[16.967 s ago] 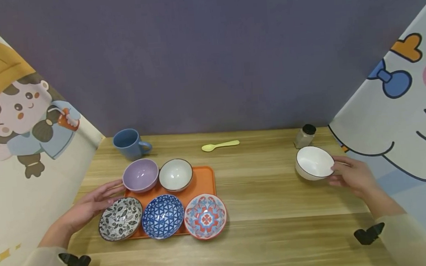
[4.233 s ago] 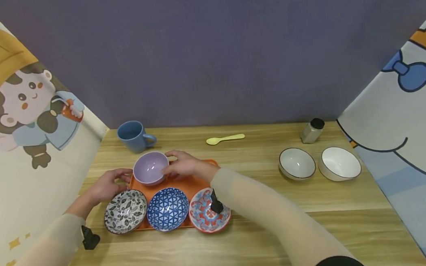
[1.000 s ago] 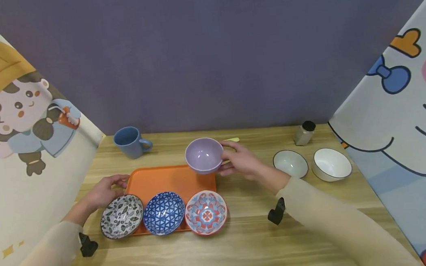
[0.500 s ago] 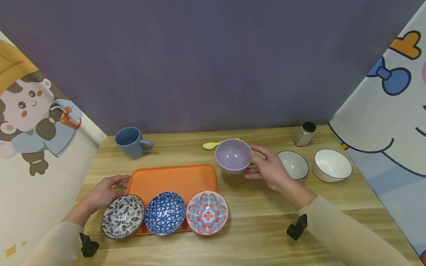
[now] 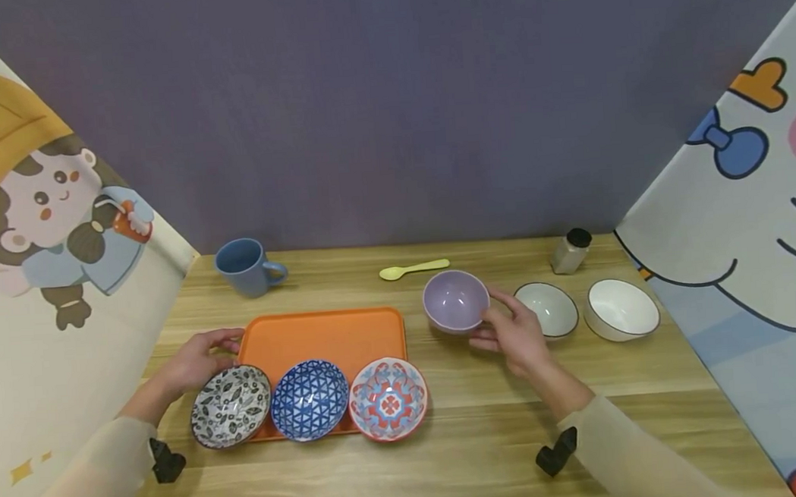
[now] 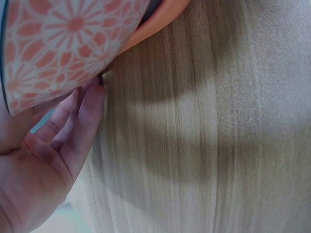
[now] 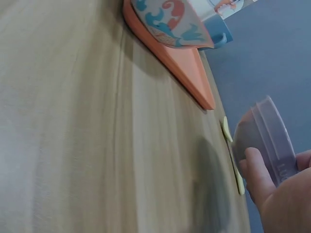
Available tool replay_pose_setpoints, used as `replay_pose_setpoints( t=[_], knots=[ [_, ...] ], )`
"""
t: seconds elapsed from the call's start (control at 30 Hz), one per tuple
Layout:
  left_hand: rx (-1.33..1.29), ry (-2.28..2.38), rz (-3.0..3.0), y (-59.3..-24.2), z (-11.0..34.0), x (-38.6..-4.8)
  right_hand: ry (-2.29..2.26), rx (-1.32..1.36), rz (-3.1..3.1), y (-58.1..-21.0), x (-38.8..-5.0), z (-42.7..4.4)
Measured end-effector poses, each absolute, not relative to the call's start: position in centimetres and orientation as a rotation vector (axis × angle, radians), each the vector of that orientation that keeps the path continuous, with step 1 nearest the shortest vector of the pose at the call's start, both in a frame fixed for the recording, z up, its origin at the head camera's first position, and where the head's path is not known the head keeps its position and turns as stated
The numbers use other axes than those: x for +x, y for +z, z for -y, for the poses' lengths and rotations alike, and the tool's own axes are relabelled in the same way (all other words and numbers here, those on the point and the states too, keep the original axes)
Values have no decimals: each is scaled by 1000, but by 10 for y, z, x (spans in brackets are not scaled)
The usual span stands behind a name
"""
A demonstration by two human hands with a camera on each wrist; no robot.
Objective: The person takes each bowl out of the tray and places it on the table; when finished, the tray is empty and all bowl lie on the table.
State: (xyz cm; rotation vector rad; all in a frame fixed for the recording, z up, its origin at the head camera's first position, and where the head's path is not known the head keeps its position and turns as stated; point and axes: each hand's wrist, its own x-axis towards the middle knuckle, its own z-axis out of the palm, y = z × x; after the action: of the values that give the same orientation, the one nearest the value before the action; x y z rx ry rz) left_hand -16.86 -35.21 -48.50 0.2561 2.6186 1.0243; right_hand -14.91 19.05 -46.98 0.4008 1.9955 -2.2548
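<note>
Purple bowl (image 5: 456, 300) is in R hand (image 5: 516, 335) nr 2 white bowls (image 5: 622, 307).

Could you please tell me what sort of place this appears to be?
It is probably a small staged tabletop booth rather than a working kitchen: a wood-grain tabletop is closed in by a plain blue-grey back wall and side walls printed with large cartoon figures.

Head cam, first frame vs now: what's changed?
White bowl: released, now slightly further right. Pale grey bowl: moved right, off the orange tray, now left of the white one. Purple bowl: moved right off the tray, now in the right grip. Unchanged: three patterned bowls, blue mug, yellow spoon, jar.
</note>
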Motion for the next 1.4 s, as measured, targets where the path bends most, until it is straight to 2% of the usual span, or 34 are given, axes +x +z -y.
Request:
replay_pose_setpoints(
  t=[0.83,1.4],
  knots=[
    [283,1033,-2640,-484,351,-166,-2247,521,-1971,-494,-133,-197],
    [286,1013,-2647,-484,351,-167,-2073,424,-2102,-490,-127,-200]
  ],
)
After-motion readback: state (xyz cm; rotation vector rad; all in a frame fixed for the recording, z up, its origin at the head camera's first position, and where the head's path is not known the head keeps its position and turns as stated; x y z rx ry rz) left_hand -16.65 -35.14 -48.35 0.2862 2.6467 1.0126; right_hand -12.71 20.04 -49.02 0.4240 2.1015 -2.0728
